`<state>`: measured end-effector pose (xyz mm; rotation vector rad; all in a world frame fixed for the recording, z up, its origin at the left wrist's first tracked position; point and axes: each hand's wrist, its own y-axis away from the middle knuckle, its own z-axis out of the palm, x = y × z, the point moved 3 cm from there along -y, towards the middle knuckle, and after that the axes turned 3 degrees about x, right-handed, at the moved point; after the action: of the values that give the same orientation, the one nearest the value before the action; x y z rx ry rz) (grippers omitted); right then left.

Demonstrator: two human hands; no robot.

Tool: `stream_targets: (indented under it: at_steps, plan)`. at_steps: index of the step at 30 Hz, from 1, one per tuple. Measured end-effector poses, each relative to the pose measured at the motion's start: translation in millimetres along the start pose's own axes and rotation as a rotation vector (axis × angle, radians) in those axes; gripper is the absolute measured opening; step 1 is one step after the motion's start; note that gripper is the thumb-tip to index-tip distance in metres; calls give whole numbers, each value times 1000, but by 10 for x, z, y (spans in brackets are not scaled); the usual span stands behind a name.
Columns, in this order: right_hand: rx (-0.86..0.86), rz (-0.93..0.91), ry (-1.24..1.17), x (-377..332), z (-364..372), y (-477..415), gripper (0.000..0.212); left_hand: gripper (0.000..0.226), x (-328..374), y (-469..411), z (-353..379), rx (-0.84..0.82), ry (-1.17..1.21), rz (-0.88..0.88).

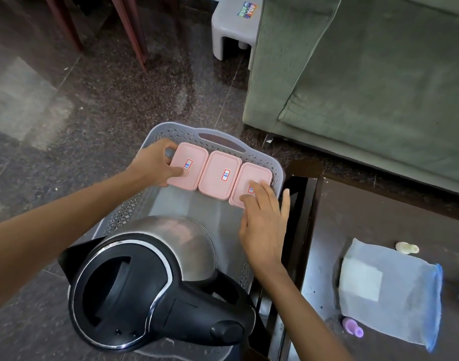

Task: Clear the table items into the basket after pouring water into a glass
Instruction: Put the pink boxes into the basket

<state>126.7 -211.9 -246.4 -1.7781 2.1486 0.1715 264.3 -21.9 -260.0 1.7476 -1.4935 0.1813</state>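
Now you've got both hands down in the grey basket [259, 162] on the floor, lining up three pink lidded boxes along its far wall. Your left hand [155, 162] is wrapped round the left box [188, 165] at about ten o'clock, fingers over its far end, thumb on the lid. Your right hand [264, 212] lies flat and spread on the right box [254, 183], fingertips pressing, nothing gripped. The middle box [219, 173] sits untouched between them, touching or nearly touching its neighbours.

Those boxes look light, rigid plastic with smooth lids, so I'd judge they slide easily; pinch each across its short sides rather than pushing from on top. Each box's long axis runs from roughly five o'clock to eleven, and the row itself stretches from ten o'clock across to three.

Closest to you, the steel kettle [155, 277] stands upright in the basket's near end, spout at nine o'clock, black handle toward four. Probably the heavy one here; its handle is the place to hold.

Over at four o'clock, the dark surface [379, 217] holds a mesh pouch [395, 290] and small bits to clear.
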Motion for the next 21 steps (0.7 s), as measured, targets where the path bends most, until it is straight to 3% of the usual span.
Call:
stream_targets:
  at_steps: [8, 16, 21]
  plan:
    - [-30, -20, -19, 12, 12, 1, 27, 32, 137, 49, -41, -131, -143, 76]
    - [-85, -23, -38, 26, -1, 4, 31, 26, 226, 108, 10, -130, -333, 87]
    - [-86, -12, -145, 38, -100, 17, 27, 45, 331, 107, -56, -138, -795, 25]
